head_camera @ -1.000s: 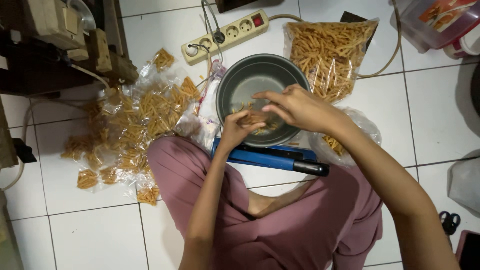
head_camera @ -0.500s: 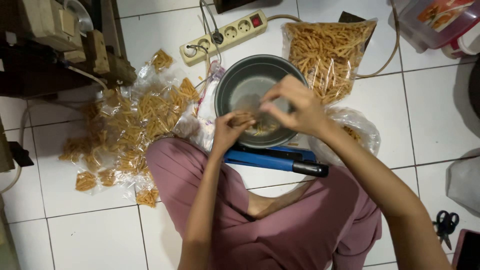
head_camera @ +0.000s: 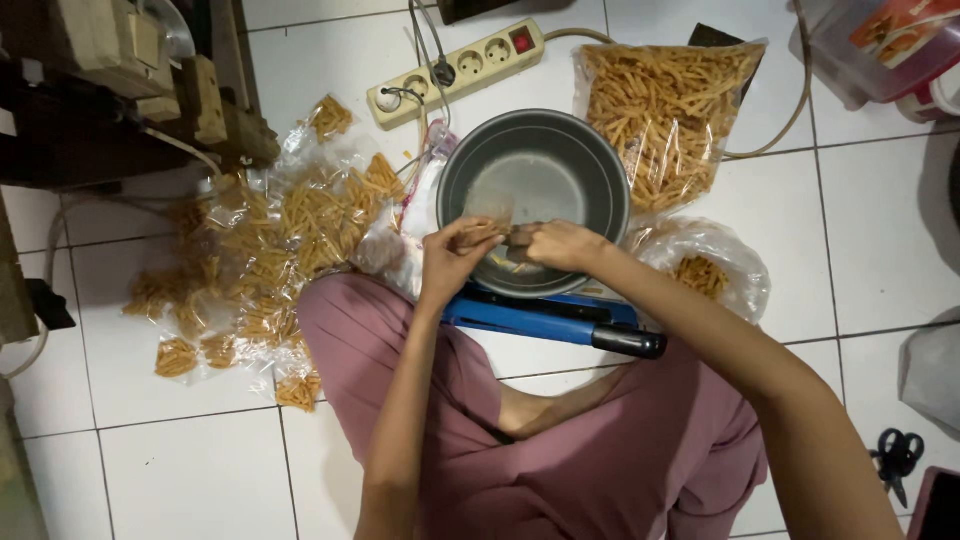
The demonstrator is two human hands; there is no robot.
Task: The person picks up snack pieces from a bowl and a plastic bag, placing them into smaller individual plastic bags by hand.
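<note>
Together, the left hand (head_camera: 452, 258) and right hand (head_camera: 560, 245) pinch a small clear packet (head_camera: 497, 222) over the near rim of the grey bowl (head_camera: 535, 175), fingers of both clamped on its lower edge. The packet stands roughly upright, its long axis running near to far, its open end pointing away from the person; it looks thin, see-through, with a few tan sticks low inside, though the fingers hide most of them. Just near the bowl lies a blue sealer (head_camera: 555, 318), its long bar running left to right and touching the person's pink trousers (head_camera: 560, 450). Left of the bowl, a heap of filled packets (head_camera: 280, 240) crowds the floor; a big bag (head_camera: 665, 110) of sticks lies far right, a power strip (head_camera: 460, 70) far left. Bare tile (head_camera: 180, 470) lies near left.
</note>
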